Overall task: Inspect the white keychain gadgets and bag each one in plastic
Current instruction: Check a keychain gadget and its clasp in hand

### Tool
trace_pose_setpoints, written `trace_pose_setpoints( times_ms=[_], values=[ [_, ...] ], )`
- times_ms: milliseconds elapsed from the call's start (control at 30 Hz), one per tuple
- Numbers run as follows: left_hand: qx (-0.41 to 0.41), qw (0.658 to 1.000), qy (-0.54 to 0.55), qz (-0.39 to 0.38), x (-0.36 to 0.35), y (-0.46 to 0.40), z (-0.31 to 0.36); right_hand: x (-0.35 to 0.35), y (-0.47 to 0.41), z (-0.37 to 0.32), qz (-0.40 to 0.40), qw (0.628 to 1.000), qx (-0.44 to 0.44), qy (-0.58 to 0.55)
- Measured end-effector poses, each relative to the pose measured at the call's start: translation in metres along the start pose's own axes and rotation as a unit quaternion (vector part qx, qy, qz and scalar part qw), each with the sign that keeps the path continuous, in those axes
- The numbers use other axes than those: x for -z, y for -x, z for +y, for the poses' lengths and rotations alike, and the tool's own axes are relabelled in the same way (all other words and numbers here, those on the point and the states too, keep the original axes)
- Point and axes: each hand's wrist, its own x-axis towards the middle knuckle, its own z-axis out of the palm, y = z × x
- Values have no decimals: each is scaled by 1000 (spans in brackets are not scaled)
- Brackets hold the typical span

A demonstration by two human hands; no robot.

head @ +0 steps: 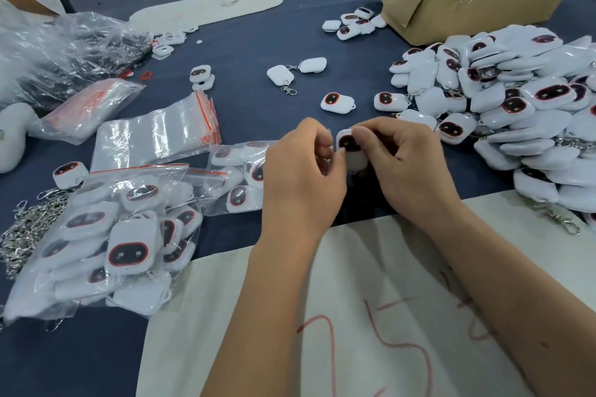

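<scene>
A white keychain gadget (353,151) with a dark, red-rimmed face is held between both hands above the dark blue table (251,51). My right hand (406,164) pinches its top and right side. My left hand (300,171) has its fingers curled against the gadget's left edge. A large heap of unbagged gadgets (503,100) lies to the right. Bagged gadgets (122,242) are piled at the left front. A stack of empty zip bags (158,135) with red seals lies left of centre.
A cardboard box (467,6) with a red sign stands at the back right. Loose gadgets (337,103) dot the table's middle. Metal keychain clips (22,229) lie at the far left, crumpled plastic (58,51) behind them. A white sheet with red marks (371,316) covers the front edge.
</scene>
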Motion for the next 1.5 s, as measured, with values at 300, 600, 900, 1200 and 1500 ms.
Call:
trace_pose_setpoints(
  times_ms=[300,600,900,1200,1500],
  values=[
    [55,995,78,16,3,-2,4,-3,0,1,-100,961,-101,-236],
    [95,989,110,25,-17,7,11,-4,-1,4,-34,978,-108,-175],
    [182,962,202,-18,-10,2,5,-5,0,4,-52,986,-59,-145],
    [198,955,220,-35,-7,2,6,-4,0,0,-52,991,-34,-121],
    [207,950,228,-40,-5,2,8,-5,0,-1,-67,989,-43,-125]
  ],
)
